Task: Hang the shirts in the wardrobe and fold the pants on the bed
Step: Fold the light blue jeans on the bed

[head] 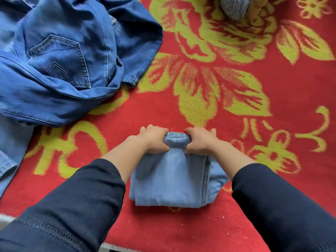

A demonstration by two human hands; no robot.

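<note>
Denim pile (pixel 58 66) left of folded jeans (pixel 169 180) — red floral blanket (pixel 283 99) beneath.

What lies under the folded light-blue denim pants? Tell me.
The red blanket with yellow-green flowers, showing around the folded light-blue denim pants. Anything directly beneath is covered by the denim.

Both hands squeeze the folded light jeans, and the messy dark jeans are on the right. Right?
No: the head view shows the messy dark jeans on the left. The left hand and right hand do squeeze the folded light jeans.
</note>
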